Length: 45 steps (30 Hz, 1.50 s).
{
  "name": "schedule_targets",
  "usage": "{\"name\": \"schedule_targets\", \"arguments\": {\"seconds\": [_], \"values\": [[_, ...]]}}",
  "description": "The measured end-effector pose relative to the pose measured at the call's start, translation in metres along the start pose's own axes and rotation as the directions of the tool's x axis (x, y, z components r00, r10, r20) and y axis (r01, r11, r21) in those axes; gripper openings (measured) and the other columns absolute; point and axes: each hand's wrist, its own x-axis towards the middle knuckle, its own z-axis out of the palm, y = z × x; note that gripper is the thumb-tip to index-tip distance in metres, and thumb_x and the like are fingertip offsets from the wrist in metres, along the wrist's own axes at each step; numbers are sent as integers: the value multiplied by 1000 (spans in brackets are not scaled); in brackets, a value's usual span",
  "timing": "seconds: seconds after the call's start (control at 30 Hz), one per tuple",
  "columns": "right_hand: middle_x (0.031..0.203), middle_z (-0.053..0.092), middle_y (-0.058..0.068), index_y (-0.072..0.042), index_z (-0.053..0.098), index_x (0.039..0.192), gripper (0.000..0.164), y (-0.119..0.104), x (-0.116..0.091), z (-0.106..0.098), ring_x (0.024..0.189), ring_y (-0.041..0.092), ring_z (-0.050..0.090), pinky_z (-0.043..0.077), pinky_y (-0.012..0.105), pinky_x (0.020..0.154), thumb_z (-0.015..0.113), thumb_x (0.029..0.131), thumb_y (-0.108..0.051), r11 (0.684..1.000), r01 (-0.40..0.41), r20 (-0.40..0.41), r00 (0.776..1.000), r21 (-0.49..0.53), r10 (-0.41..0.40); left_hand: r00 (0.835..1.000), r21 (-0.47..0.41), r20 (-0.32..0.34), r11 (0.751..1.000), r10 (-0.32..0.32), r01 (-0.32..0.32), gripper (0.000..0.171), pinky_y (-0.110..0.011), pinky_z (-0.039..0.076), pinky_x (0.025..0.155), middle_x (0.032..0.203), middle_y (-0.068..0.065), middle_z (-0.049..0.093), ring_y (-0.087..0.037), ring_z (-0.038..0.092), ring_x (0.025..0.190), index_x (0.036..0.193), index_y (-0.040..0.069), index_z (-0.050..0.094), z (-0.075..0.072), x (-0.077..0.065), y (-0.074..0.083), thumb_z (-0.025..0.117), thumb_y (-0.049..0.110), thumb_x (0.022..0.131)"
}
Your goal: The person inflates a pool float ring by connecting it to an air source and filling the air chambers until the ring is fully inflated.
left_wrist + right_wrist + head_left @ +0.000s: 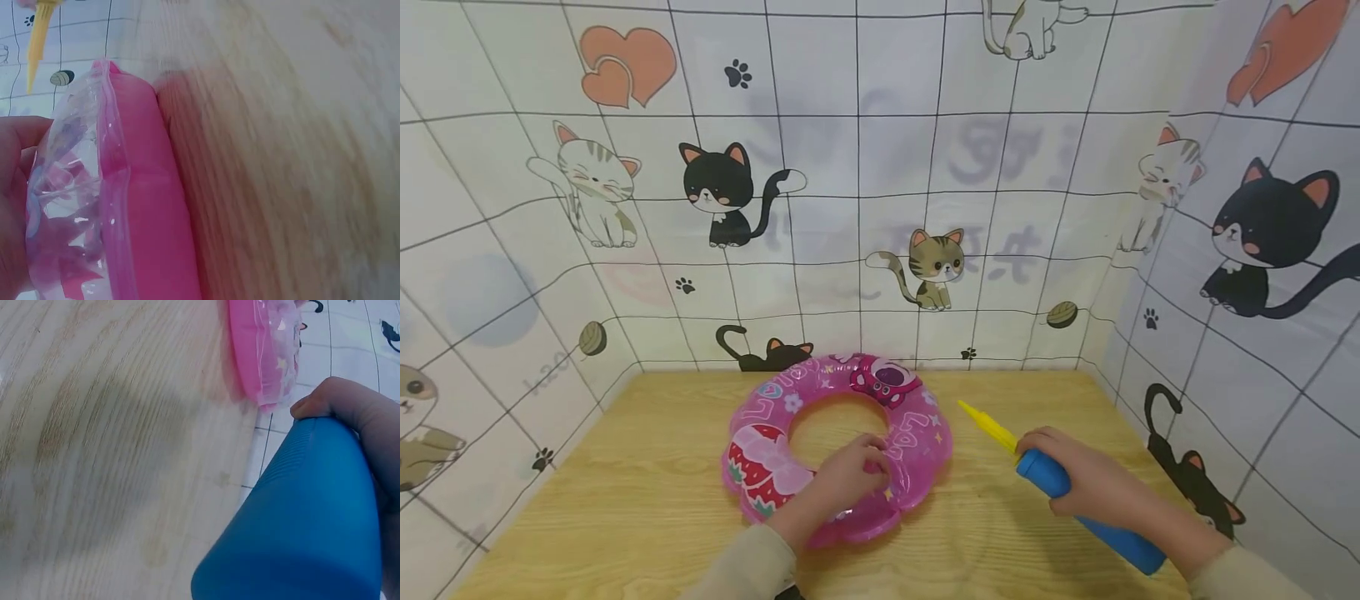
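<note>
A pink inflatable swim ring, printed with strawberries and a bear, lies puffed up on the wooden table. Over its near right part, my left hand pinches at the upper surface with bent fingers; what lies between the fingertips is hidden. In the left wrist view that hand sits against the clear printed face of the ring. To the right, my right hand grips a blue hand air pump around its body. The pump's yellow nozzle points up and left, apart from the ring.
The wooden table meets walls covered with a cat-patterned white sheet at the back and both sides. The ring's far edge lies close to the back wall.
</note>
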Motion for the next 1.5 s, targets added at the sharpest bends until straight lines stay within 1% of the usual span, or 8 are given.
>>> {"name": "schedule_targets", "arguments": {"seconds": [0.17,0.33,0.53,0.67,0.87,1.1,1.3,1.5], "values": [[129,49,12,-21,51,127,68,11,4,3,96,32,54,48,42,66,80,67,-5,993,-100,-61,993,61,104,998,-5,58,1000,30,-30,6,-45,46,97,128,8,53,-21,53,114,82,28,71,4,-2,7,74,23,85],[127,49,18,-17,47,132,71,25,11,8,92,33,54,48,41,64,82,70,-11,972,-193,-67,977,133,203,992,15,88,996,88,-89,11,-42,46,96,126,12,53,-16,54,110,78,31,69,6,-3,14,73,23,85],[129,45,28,-11,44,133,74,46,22,13,92,38,55,50,44,64,85,71,-14,957,-212,-49,973,200,226,982,27,112,987,152,-156,10,-41,45,98,126,13,53,-14,53,114,81,31,70,8,-4,18,74,24,85],[132,44,31,-8,43,135,79,62,32,18,98,43,54,50,47,66,87,70,-17,948,-233,-42,968,216,248,978,32,133,985,161,-167,8,-44,44,99,128,11,53,-17,53,117,83,32,71,7,-4,18,75,25,85],[133,42,35,-3,41,135,80,79,44,29,108,48,49,50,53,75,87,71,-20,945,-235,-35,968,226,249,977,17,154,988,147,-151,8,-46,43,100,128,12,53,-16,52,117,84,34,71,7,-4,17,75,27,85],[133,41,36,-1,40,134,81,86,55,34,108,48,49,50,55,77,87,71,-23,943,-268,-32,960,198,280,974,5,160,987,159,-162,8,-45,43,99,127,12,52,-16,52,116,85,35,71,11,-1,12,75,28,85],[131,42,35,0,39,136,85,88,59,33,108,47,49,50,56,79,87,71,-27,943,-292,-2,955,159,296,977,12,154,988,148,-151,10,-45,44,100,128,13,52,-17,52,118,84,37,70,14,0,10,76,28,84],[135,38,34,-1,38,140,89,85,60,32,112,50,46,48,61,82,87,71,-30,948,-289,15,957,129,290,976,17,141,986,163,-167,10,-44,44,100,128,13,52,-16,52,117,84,36,71,15,1,8,76,27,84]]}}
